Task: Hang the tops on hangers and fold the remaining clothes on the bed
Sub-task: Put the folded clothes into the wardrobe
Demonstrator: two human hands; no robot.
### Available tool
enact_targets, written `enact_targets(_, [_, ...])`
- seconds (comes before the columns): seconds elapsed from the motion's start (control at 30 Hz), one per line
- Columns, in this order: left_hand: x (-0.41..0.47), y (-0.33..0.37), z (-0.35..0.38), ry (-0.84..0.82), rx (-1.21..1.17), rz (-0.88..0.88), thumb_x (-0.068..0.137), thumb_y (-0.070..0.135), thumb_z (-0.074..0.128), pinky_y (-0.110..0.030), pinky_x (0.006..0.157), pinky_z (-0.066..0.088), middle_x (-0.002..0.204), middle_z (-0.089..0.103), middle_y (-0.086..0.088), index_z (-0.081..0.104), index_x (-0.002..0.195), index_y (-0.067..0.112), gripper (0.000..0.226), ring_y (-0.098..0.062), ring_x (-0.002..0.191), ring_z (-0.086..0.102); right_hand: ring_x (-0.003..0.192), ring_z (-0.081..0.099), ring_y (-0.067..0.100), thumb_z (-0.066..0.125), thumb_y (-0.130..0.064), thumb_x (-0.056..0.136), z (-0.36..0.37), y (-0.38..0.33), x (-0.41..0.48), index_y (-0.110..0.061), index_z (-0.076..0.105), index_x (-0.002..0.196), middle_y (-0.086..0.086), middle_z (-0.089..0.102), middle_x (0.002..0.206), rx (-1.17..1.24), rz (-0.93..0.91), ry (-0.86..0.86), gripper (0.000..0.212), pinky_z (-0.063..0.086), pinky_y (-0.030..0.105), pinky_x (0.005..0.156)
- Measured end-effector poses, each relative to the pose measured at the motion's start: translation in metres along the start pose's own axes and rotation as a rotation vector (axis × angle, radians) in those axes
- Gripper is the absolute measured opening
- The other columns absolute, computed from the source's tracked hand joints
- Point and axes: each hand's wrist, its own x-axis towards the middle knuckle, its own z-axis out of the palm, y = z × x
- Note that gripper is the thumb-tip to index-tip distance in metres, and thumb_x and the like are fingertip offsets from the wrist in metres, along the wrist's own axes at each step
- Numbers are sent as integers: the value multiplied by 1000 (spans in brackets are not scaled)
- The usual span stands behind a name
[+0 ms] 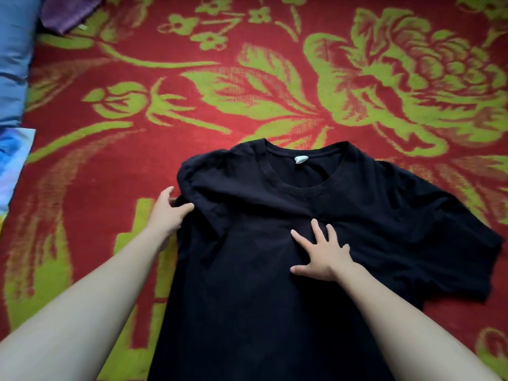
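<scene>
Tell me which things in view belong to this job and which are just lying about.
In the job: black T-shirt, left hand gripping its sleeve edge, right hand flat on its chest.
Lying about: blue pillow, purple cloth at the far corner, red floral blanket underneath.

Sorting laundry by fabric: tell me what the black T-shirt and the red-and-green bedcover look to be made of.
Black T-shirt: probably cotton jersey, matte; it lies limp, with soft creases and no sheen. Red-and-green bedcover: seemingly a thick woven or plush blanket, matte; the floral edges look stepped and fuzzy.
</scene>
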Motion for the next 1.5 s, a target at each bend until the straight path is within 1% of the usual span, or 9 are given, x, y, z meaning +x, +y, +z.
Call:
enact_targets(0.2, [-2,-12,-10,157,67,45,80,-1,67,-28,69,41,92,62,-14,65,103,-5,24,-18,85,52,142,-20,31,48,-64,84,-4,-1,0,-50,-2,144,0,-28,154,30,23,-15,80,14,60,109])
enact_targets(0.4, [-11,-35,-81,359,-458,-47,86,-7,54,-19,45,42,61,57,-1,53,75,21,30,-12,55,51,142,-21,30,49,-63,85,-4,-2,-2,-50,-1,144,-1,-27,154,47,28,-16,79,14,60,109])
enact_targets(0.6, [-31,-58,-80,211,-670,-359,95,10,50,-32,62,41,85,54,-3,49,96,22,12,-14,72,51,142,-21,30,47,-64,85,-4,-4,-2,-51,-3,144,-2,-28,153,36,32,-26,78,15,59,110])
enact_targets(0.83, [-27,-26,-83,-119,-338,-612,86,45,54,-9,34,21,31,37,9,37,56,25,40,-7,22,33,141,-22,30,46,-65,85,-3,-3,-2,-51,-4,143,-2,-29,153,36,33,-35,78,14,60,110])
enact_targets(0.93, [-26,-15,-89,-184,-358,-568,81,61,52,-8,33,24,34,42,5,44,41,19,58,-10,24,37,141,-22,30,45,-65,85,-3,-3,-2,-51,-4,144,-2,-29,153,35,30,-36,78,13,60,110])
enact_targets(1.03, [-23,-9,-86,178,-568,-167,90,16,60,-12,40,43,61,66,10,57,69,19,22,1,39,55,141,-23,30,45,-65,85,-3,-3,-3,-51,-4,144,-1,-30,153,36,28,-39,78,13,60,110])
enact_targets(1.13, [-28,-24,-82,518,-234,185,83,-7,59,-17,66,46,64,64,15,62,80,11,18,3,62,56,141,-23,30,44,-66,85,-3,-3,-3,-50,-5,144,-1,-31,152,33,30,-42,78,12,60,110])
enact_targets(1.27, [-23,-67,-74,622,-154,-77,89,14,60,-33,76,44,95,55,-10,59,108,1,23,-24,87,54,141,-24,31,44,-66,85,-3,-4,-1,-50,-6,144,-1,-32,152,31,23,-49,79,10,61,110])
enact_targets(1.5, [-1,-46,-85,250,-199,-217,90,33,60,-32,76,37,102,56,-10,58,77,10,26,-21,91,49,140,-25,31,44,-67,85,-2,-3,-2,-50,-8,143,0,-32,151,13,27,-54,80,10,61,110])
